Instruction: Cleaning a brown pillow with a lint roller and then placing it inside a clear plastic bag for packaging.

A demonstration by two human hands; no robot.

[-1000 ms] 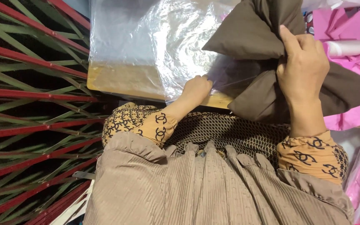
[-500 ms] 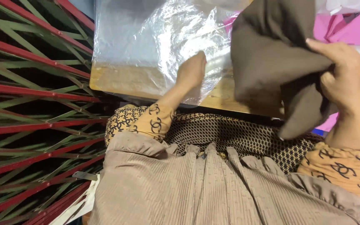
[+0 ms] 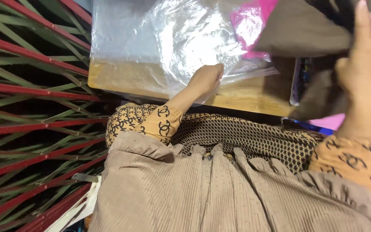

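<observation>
On the wooden table [image 3: 245, 96], left hand [image 3: 205, 79] gripping clear plastic bag [image 3: 168, 43], right hand [image 3: 363, 60] clutching raised brown cloth [image 3: 305, 30].

You have two hands in view: your left hand [image 3: 206, 79] and your right hand [image 3: 363, 56]. You have one clear plastic bag [image 3: 159, 47], one brown cloth [image 3: 305, 34] and one wooden board [image 3: 245, 96]. One pink sheet [image 3: 250, 25] shows through the plastic. One folding rack [image 3: 26, 107] has many red and green slats.

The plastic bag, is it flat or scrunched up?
Flat. The clear plastic bag lies spread on the wooden table, left hand resting on its edge.
</observation>
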